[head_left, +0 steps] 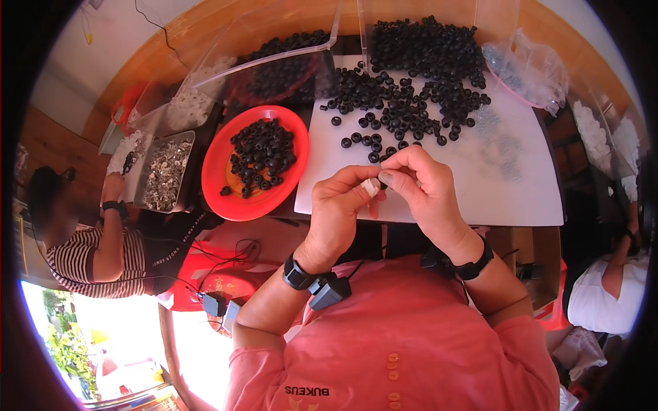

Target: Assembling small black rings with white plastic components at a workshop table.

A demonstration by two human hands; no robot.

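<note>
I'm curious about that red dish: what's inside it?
The red dish holds a heap of small black rings near its middle. Whatever lies beneath the heap is covered.

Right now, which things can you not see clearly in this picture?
- Small white piece, head view: mostly hidden between left hand and right hand.
- Clear bag's contents: too small, glare.
- Metal bits in grey tray: too small.
- Far black rings: blurred behind plastic.

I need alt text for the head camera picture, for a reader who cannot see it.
Two hands, left hand and right hand, meet above a white sheet, pinching a small white piece between the fingertips. Loose black rubber rings lie scattered on the sheet, and a red plate at the left holds more rings.
</note>
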